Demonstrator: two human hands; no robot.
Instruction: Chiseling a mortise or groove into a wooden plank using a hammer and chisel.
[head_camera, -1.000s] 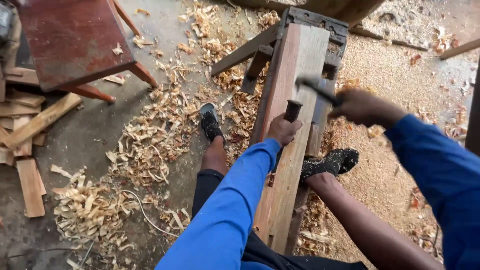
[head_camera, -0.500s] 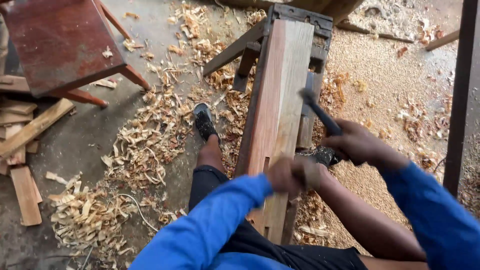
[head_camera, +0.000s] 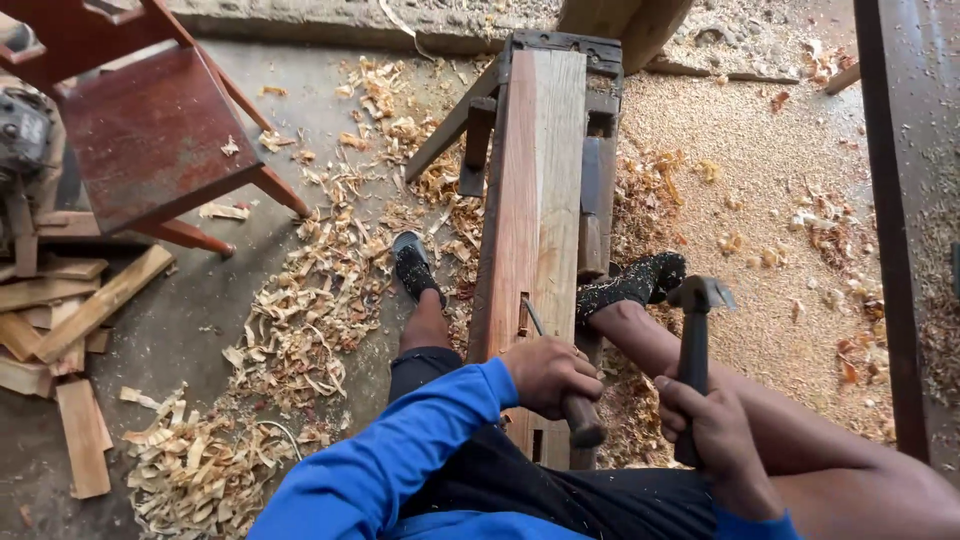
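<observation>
The long wooden plank (head_camera: 535, 200) lies along a narrow dark bench (head_camera: 600, 150) that the person straddles, wood shavings (head_camera: 300, 310) heaped on the floor to the left. The plank looks heavy and stiff, steady under blows. The hammer (head_camera: 693, 350) stands upright beside the right leg, the right hand (head_camera: 705, 430) closed low around its dark handle; its head-heavy weight suits that low grip. The left hand (head_camera: 548, 375) is wrapped around the wooden handle of a chisel (head_camera: 560, 380), whose thin rigid blade slants down to a slot in the plank
</observation>
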